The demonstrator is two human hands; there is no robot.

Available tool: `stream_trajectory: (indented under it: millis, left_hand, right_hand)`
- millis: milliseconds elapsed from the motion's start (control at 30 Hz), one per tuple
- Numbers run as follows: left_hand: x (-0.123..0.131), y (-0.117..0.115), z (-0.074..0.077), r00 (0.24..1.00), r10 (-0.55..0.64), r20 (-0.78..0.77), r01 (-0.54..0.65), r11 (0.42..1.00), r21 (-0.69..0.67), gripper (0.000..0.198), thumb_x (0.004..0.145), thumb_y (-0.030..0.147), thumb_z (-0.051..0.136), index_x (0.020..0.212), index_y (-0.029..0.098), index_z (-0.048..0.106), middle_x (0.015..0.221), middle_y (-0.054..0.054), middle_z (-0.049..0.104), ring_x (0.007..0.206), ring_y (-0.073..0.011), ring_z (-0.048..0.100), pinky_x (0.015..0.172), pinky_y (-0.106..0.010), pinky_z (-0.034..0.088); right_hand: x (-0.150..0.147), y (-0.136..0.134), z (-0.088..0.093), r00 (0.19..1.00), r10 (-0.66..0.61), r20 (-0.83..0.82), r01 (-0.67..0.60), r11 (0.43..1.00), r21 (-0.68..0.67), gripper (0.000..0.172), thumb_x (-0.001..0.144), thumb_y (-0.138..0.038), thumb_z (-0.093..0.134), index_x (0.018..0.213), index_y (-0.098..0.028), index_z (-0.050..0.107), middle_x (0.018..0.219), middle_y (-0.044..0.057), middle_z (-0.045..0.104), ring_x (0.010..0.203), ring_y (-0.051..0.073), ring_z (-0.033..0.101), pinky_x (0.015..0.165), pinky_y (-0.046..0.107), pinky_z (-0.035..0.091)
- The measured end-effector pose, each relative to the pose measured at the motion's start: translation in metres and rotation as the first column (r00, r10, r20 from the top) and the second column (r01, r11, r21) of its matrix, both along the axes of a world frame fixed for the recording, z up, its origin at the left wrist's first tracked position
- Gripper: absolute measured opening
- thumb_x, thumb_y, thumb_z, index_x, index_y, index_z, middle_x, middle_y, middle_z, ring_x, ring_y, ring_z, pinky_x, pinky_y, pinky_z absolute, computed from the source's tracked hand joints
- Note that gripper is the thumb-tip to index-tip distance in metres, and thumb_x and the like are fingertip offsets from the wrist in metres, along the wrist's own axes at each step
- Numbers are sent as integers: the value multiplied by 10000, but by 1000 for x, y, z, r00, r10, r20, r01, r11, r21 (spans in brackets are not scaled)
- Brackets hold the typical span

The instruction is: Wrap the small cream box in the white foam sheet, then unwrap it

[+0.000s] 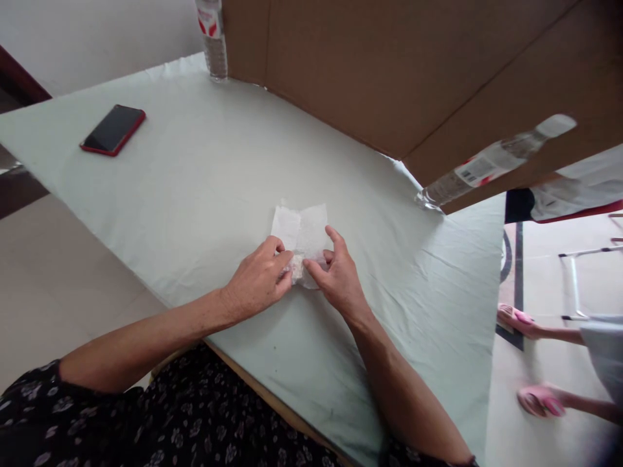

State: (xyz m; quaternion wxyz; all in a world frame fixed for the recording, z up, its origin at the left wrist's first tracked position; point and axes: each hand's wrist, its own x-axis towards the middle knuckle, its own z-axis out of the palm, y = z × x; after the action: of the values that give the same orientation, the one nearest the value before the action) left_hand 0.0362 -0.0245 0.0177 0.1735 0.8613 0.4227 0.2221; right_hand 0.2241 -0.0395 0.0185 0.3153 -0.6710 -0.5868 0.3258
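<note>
A white paper sheet [311, 227] with a crease down its middle lies on the pale green tablecloth [204, 175]. On its near part sits a small whitish bundle [296, 266], too small to make out. My left hand [257, 275] holds the bundle and the paper's near left edge between bent fingers. At the right side, my right hand [338, 272] pinches the paper beside the bundle with thumb and a bent finger, its index finger raised.
A phone with a red case [114, 131] lies at the far left. A large cardboard panel [365, 71] stands at the back, with one clear bottle [213, 42] at its left end and another bottle [487, 168] at the right. A person's feet in pink slippers [540, 400] show at right.
</note>
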Motion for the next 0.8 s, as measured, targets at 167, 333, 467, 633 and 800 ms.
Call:
stream_trajectory:
  millis: [167, 333, 467, 633, 800]
  left_hand:
    - [2, 2, 3, 999, -1, -37, -1, 999, -47, 166, 852, 152, 538, 941, 130, 676, 989, -86, 530, 774, -161, 552, 710, -305, 549]
    - [2, 3, 4, 1000, -12, -23, 10, 996, -91, 191, 859, 155, 533, 992, 139, 670, 974, -75, 521, 775, -161, 544, 698, -301, 544]
    - [1, 3, 2, 1000, -13, 28, 17, 993, -121, 180, 846, 150, 535, 986, 150, 649, 989, -75, 537, 814, -169, 565, 731, -310, 544]
    - [-1, 1, -5, 981, 57, 188, -26, 986, -163, 438, 805, 141, 556, 1242, 163, 561, 993, -62, 566, 818, -172, 567, 737, -322, 536]
    - [0, -4, -8, 912, 143, 383, -36, 961, -274, 569, 792, 174, 606, 1347, 170, 482, 993, -46, 602, 753, -137, 564, 714, -295, 535]
  right_hand:
    - [-7, 2, 0, 971, -46, -234, 36, 998, -45, 835, 805, -379, 637, 1535, -156, 298, 676, -56, 555, 545, 150, 515, 477, 289, 448]
    - [-18, 3, 7, 955, -58, -290, 42, 997, -60, 842, 801, -429, 669, 1521, -142, 339, 790, -7, 646, 586, 139, 577, 487, 272, 488]
    - [-18, -2, 11, 943, -34, -332, 3, 996, -94, 847, 825, -474, 664, 1519, -115, 338, 912, 54, 710, 563, 125, 605, 489, 268, 489]
    - [-11, -11, 11, 939, 144, -312, -163, 986, -38, 615, 910, -343, 534, 1482, -166, 393, 1130, 119, 731, 582, 111, 628, 578, 297, 527]
    - [-8, -16, 11, 935, 350, 60, -354, 933, 72, 630, 895, -185, 472, 1513, -225, 361, 1235, 109, 717, 634, 135, 645, 679, 335, 545]
